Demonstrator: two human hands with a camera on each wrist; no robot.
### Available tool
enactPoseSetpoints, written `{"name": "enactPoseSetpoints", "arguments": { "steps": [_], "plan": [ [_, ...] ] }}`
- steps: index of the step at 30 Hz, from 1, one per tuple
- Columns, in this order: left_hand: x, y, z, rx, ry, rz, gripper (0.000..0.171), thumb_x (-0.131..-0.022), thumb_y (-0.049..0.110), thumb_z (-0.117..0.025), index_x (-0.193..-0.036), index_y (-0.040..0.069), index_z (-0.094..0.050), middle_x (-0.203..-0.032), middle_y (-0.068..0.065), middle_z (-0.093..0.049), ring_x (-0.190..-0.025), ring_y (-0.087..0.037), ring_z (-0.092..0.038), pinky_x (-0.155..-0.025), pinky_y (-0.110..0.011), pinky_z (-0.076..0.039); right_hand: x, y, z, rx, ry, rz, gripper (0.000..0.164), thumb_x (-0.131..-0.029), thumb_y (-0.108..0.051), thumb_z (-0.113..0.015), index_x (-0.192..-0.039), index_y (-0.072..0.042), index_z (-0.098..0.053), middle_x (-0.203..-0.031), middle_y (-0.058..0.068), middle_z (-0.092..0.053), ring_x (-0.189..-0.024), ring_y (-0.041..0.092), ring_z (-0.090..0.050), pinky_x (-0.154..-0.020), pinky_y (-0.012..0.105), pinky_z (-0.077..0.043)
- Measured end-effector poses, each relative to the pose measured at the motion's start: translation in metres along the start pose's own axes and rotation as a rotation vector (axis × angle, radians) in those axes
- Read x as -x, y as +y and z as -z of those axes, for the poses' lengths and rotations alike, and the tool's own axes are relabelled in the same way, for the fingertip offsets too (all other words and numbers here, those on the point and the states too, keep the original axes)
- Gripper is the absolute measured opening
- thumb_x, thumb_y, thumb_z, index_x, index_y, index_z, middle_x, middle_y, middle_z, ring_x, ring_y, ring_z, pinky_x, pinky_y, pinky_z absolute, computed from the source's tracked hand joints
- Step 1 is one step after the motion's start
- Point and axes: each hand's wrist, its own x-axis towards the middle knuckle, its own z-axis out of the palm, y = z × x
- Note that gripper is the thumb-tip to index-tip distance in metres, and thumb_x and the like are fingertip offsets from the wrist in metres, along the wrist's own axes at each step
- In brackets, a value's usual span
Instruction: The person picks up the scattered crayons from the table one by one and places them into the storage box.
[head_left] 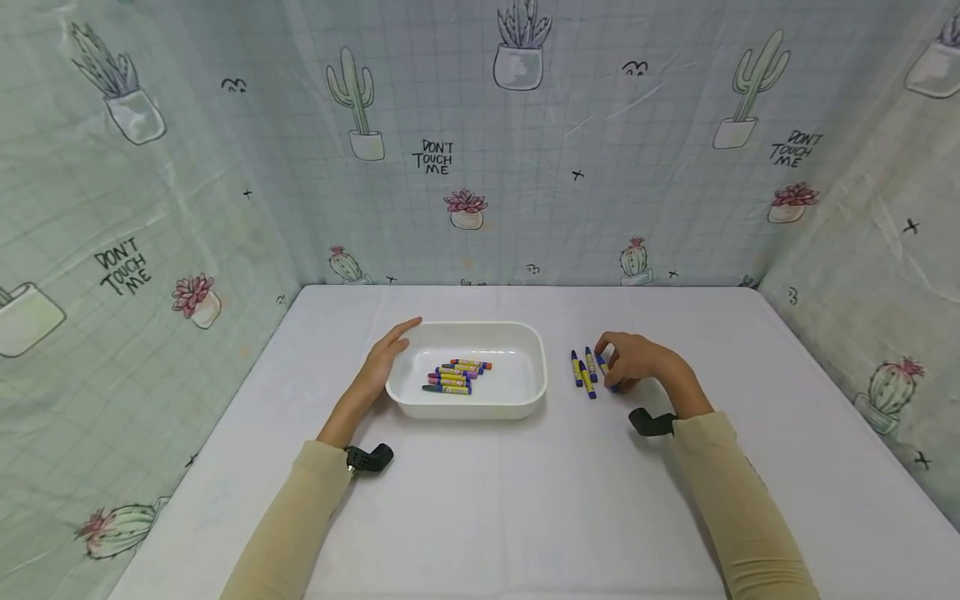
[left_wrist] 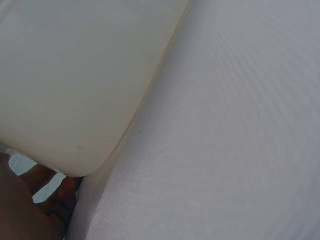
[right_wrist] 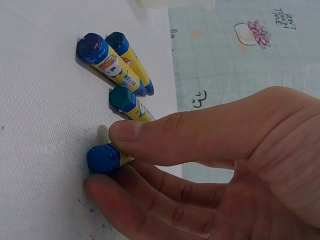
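My left hand (head_left: 381, 360) rests against the left end of a white tray (head_left: 468, 412), its fingers extended along the rim. In the left wrist view, the tray's wall (left_wrist: 75, 90) hides part of those fingers (left_wrist: 37, 177). Several crayons in yellow wrappers, among them a green-tipped crayon (head_left: 447, 389), lie inside the tray. To its right, my right hand (head_left: 636, 358) pinches a blue crayon (right_wrist: 102, 158) between thumb and fingers, close to the tablecloth. Beside it in the right wrist view lie a teal crayon (right_wrist: 122, 99), a dark purple crayon (right_wrist: 93, 48) and a dark green crayon (right_wrist: 118, 42).
A white cloth (head_left: 480, 500) covers the table. Behind and at both sides hangs a grey-green curtain (head_left: 540, 208) printed with potted cacti. Each wrist wears a black camera, one on the left wrist (head_left: 370, 458) and one on the right wrist (head_left: 651, 422).
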Motion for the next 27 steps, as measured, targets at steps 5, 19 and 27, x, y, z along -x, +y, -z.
{"name": "enactPoseSetpoints", "arguments": {
  "steps": [5,19,27],
  "plan": [
    [0.004,0.005,0.000,0.008,-0.007,0.021,0.050,-0.112,0.024,-0.030,-0.162,0.020,-0.037,-0.172,-0.004,-0.027,-0.162,-0.030,-0.018,-0.131,-0.055,-0.014,-0.001,0.000,-0.001,-0.001,0.000,-0.003,0.060,-0.089,-0.007,-0.074,-0.141,0.000,-0.046,-0.132,0.030,-0.061,-0.087,0.022,-0.072,-0.081,0.036,-0.064],
    [0.001,0.009,0.000,0.008,-0.013,0.021,0.050,-0.113,0.024,-0.029,-0.162,0.019,-0.035,-0.173,-0.004,-0.026,-0.161,-0.031,-0.021,-0.130,-0.055,-0.019,-0.003,-0.002,0.000,0.038,0.016,0.013,0.058,-0.089,-0.008,-0.073,-0.141,0.000,-0.047,-0.128,0.029,-0.064,-0.083,0.021,-0.072,-0.078,0.035,-0.063],
    [0.000,0.002,0.000,0.006,-0.003,-0.006,0.049,-0.112,0.028,-0.032,-0.161,0.024,-0.039,-0.171,0.000,-0.030,-0.160,-0.029,-0.024,-0.130,-0.054,-0.020,-0.005,0.000,-0.003,0.044,0.031,0.017,0.059,-0.089,-0.009,-0.073,-0.141,0.001,-0.048,-0.128,0.030,-0.064,-0.083,0.021,-0.073,-0.076,0.034,-0.063]
  ]
}}
